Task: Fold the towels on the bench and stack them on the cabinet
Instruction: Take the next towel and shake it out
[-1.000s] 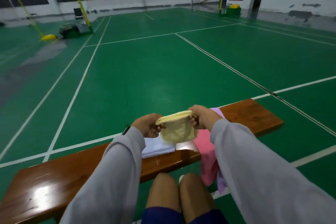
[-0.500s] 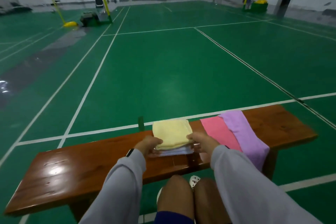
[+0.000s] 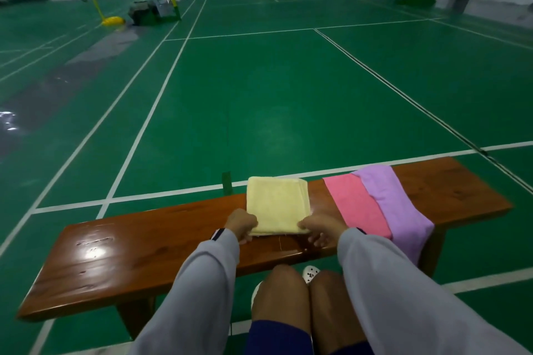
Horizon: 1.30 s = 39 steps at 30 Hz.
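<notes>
head view: left hand (image 3: 240, 225), right hand (image 3: 320, 228), pinch grips on yellow towel (image 3: 277, 204) near corners by bench (image 3: 144, 253) edge

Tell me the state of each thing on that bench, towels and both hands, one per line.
yellow towel: folded square, lying flat on the bench.
pink towel: unfolded, spread across the bench.
purple towel: unfolded, overlapping the pink towel, hanging over the near edge.
left hand: pinching the yellow towel's near corner.
right hand: pinching its other near corner.

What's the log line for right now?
yellow towel: folded on bench; left hand, right hand: hold near corners; pink towel, purple towel: draped alongside
</notes>
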{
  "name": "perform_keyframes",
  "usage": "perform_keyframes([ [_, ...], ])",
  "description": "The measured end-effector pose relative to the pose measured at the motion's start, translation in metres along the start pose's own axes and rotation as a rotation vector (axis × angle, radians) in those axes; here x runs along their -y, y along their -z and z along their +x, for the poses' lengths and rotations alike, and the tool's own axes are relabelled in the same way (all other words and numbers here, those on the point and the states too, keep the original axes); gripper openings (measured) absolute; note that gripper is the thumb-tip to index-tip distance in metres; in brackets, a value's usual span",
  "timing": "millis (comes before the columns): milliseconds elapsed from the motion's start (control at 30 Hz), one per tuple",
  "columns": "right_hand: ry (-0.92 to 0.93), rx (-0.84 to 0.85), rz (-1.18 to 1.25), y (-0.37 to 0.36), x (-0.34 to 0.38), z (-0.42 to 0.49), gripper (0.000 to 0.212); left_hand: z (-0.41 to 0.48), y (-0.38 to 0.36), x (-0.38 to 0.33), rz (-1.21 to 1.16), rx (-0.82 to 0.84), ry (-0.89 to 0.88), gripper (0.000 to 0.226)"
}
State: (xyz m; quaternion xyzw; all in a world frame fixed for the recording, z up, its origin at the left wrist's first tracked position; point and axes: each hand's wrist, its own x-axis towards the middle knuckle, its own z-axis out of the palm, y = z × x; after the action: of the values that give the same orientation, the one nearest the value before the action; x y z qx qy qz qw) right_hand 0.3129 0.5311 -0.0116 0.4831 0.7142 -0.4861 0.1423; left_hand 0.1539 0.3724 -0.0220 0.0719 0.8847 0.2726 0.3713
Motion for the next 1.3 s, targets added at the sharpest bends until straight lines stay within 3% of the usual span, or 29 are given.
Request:
perform_keyframes([
  [67, 0.164, -0.218, -0.139, -0.001, 0.008, -0.004, 0.047, 0.001, 0.002, -0.002, -0.009, -0.049, -0.047, 0.051],
  [167, 0.390, -0.538, -0.453, 0.002, 0.030, -0.018, 0.052, 0.010, 0.007, -0.008, 0.179, -0.207, -0.344, 0.073],
  [267, 0.528, -0.492, -0.746, -0.007, 0.050, -0.015, 0.051, 0.022, 0.004, -0.015, 0.446, -0.281, -0.595, 0.072],
  [367, 0.513, -0.329, -0.776, -0.026, 0.053, 0.024, 0.055, 0.033, -0.008, -0.024, 0.642, -0.319, -0.684, 0.060],
  [467, 0.499, -0.304, -0.737, -0.037, 0.050, 0.053, 0.065, 0.046, -0.028, -0.024, 0.735, -0.307, -0.693, 0.058],
  [733, 0.599, -0.513, -0.768, -0.054, 0.024, 0.095, 0.072, 0.080, -0.056, -0.006, 0.676, -0.399, -0.686, 0.073],
  [1133, 0.571, -0.499, -0.757, -0.052, 0.031, 0.103, 0.081, 0.084, -0.058, -0.016, 0.743, -0.420, -0.626, 0.066],
  [1300, 0.548, -0.416, -0.769, -0.045, 0.025, 0.081, 0.066, 0.059, -0.059, -0.032, 0.860, -0.421, -0.535, 0.063],
])
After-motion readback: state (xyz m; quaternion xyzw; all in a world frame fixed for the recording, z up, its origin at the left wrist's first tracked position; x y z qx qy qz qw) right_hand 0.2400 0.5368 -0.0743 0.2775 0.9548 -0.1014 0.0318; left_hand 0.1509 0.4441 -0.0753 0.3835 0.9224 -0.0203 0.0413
